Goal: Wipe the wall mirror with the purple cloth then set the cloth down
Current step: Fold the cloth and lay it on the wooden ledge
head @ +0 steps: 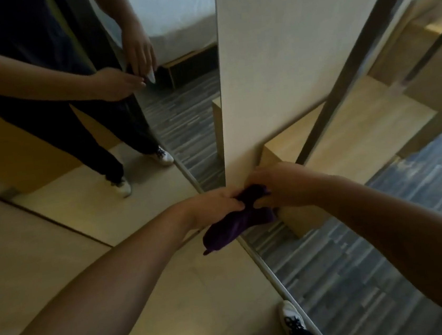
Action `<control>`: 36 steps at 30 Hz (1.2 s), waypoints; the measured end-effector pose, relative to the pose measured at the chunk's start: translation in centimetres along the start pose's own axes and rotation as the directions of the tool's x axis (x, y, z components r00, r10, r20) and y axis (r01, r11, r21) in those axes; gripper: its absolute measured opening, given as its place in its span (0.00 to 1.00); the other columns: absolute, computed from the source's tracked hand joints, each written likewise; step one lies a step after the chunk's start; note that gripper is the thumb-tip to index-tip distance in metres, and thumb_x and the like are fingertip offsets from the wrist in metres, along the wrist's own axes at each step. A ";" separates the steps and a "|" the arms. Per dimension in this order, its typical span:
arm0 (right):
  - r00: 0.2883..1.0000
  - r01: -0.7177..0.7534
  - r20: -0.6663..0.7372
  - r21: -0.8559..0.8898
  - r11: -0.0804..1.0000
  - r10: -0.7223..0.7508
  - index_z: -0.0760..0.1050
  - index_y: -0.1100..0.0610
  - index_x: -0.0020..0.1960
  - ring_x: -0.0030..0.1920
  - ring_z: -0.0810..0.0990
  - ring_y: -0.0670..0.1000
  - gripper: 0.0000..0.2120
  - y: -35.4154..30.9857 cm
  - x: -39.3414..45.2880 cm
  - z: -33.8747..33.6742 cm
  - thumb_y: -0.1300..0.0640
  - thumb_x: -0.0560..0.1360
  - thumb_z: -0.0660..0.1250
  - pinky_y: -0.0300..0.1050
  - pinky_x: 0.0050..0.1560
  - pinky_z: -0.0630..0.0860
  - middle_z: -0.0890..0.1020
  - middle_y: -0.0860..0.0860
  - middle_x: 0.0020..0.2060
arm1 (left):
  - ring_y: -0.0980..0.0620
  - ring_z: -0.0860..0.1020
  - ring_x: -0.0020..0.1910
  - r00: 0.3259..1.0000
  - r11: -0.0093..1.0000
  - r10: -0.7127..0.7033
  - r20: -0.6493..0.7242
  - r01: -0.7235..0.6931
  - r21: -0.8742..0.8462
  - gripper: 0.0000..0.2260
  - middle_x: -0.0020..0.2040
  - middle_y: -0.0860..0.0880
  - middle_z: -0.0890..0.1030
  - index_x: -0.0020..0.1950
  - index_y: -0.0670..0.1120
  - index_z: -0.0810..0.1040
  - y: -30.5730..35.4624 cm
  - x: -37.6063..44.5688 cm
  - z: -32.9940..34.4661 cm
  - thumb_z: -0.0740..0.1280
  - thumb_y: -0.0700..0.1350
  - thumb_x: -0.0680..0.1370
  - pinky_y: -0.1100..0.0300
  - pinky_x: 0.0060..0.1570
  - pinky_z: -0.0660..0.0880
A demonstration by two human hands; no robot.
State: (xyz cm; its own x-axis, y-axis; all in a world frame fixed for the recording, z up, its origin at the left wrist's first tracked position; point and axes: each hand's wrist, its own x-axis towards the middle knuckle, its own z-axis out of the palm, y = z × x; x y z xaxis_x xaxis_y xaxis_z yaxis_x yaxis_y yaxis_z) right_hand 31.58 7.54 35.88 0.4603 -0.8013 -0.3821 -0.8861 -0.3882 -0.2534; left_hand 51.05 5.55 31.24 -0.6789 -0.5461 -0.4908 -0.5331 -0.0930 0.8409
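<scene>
**Inspector:** Both your hands are on the purple cloth (234, 223), held out in front of you at the near edge of the wall mirror (91, 105). Your left hand (213, 204) has its fingers (235, 205) closed over the upper bunch of it; your right hand (274, 186) has its fingers curled shut on the same bunch from the other side.

**Operator:** Why note both?

**Inspector:** Because you appear to be gathering or refolding it into a pad, which I judge to be preparation, not wiping. The cloth is not pressed to the glass. It is soft and limp: crumpled where you grip it, with a loose tail drooping below your hands.

**Operator:** And the mirror?

**Inspector:** A tall, flat pane on your left, running down to the floor, smooth enough to show your dark clothing, both hands and white shoes clearly. A narrow pale wall (283, 50) with a matt surface stands beside it. To your right sits a pale wooden ledge (348, 130) with square edges, above grey striped carpet (364, 275); your own shoe (292, 316) stands at the carpet's metal edge strip.

**Operator:** Anything uncertain?

**Inspector:** Whether any glass is already wiped; I see no streaks either way
</scene>
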 end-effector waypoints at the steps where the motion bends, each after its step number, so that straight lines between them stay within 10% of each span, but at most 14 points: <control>1: 1.000 -0.025 -0.005 0.002 1.000 0.025 0.75 0.49 0.62 0.53 0.78 0.49 0.14 -0.3 -1.1 -1.0 0.48 0.77 0.68 0.40 0.48 0.68 0.79 0.47 0.53 | 0.53 0.82 0.50 1.000 1.000 0.004 0.009 -0.004 0.031 0.14 0.54 0.48 0.82 0.65 0.51 0.76 1.2 -0.8 0.0 0.60 0.39 0.83 0.61 0.51 0.78; 12: 0.977 -0.177 -0.072 0.237 0.955 0.199 0.79 0.55 0.57 0.47 0.80 0.50 0.11 2.6 -10.6 -4.0 0.50 0.79 0.66 0.46 0.51 0.77 0.82 0.51 0.46 | 0.61 0.76 0.43 0.976 0.803 0.217 0.007 -0.183 0.567 0.13 0.48 0.57 0.76 0.65 0.53 0.71 6.1 -2.4 4.0 0.66 0.48 0.81 0.72 0.36 0.68; 18: 0.974 -0.220 0.053 0.424 0.878 0.219 0.76 0.55 0.58 0.50 0.80 0.50 0.09 8.6 -14.5 -3.7 0.53 0.80 0.64 0.41 0.50 0.77 0.81 0.51 0.49 | 0.62 0.77 0.42 0.992 0.830 0.121 0.019 -0.112 0.547 0.03 0.44 0.58 0.77 0.52 0.59 0.70 10.4 1.3 6.6 0.60 0.50 0.83 0.63 0.37 0.70; 27: 0.895 -0.366 0.446 0.712 0.599 0.016 0.73 0.57 0.57 0.51 0.82 0.57 0.07 22.8 -15.8 -3.9 0.59 0.79 0.66 0.49 0.56 0.80 0.82 0.58 0.51 | 0.56 0.79 0.50 0.978 0.860 -0.146 0.152 0.049 0.508 0.10 0.53 0.55 0.78 0.61 0.57 0.70 18.9 11.6 10.2 0.64 0.50 0.81 0.55 0.50 0.78; 34: 0.862 -0.408 0.498 0.791 0.455 -0.092 0.77 0.62 0.53 0.47 0.79 0.55 0.29 32.3 -15.8 -3.7 0.34 0.76 0.62 0.51 0.54 0.74 0.82 0.61 0.46 | 0.56 0.77 0.52 0.966 0.906 -0.203 0.157 0.125 0.404 0.12 0.56 0.53 0.77 0.64 0.54 0.71 23.4 19.5 12.5 0.62 0.56 0.82 0.59 0.50 0.75; 36: 0.896 -0.392 0.443 0.826 0.404 -0.037 0.75 0.60 0.46 0.41 0.79 0.51 0.21 33.8 -15.6 -3.1 0.41 0.79 0.61 0.47 0.49 0.75 0.80 0.55 0.39 | 0.56 0.76 0.49 0.969 0.922 -0.215 0.124 0.159 0.353 0.11 0.54 0.52 0.77 0.63 0.52 0.72 23.7 21.1 12.8 0.58 0.54 0.84 0.59 0.49 0.74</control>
State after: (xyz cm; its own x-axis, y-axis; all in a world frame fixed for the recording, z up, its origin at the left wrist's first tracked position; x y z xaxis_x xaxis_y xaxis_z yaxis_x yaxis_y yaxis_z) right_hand -5.70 5.52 36.04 0.4694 -0.5014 -0.7268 -0.4935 0.5336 -0.6868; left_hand 17.70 2.48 37.90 -0.6059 -0.4055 -0.6845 -0.7777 0.1207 0.6169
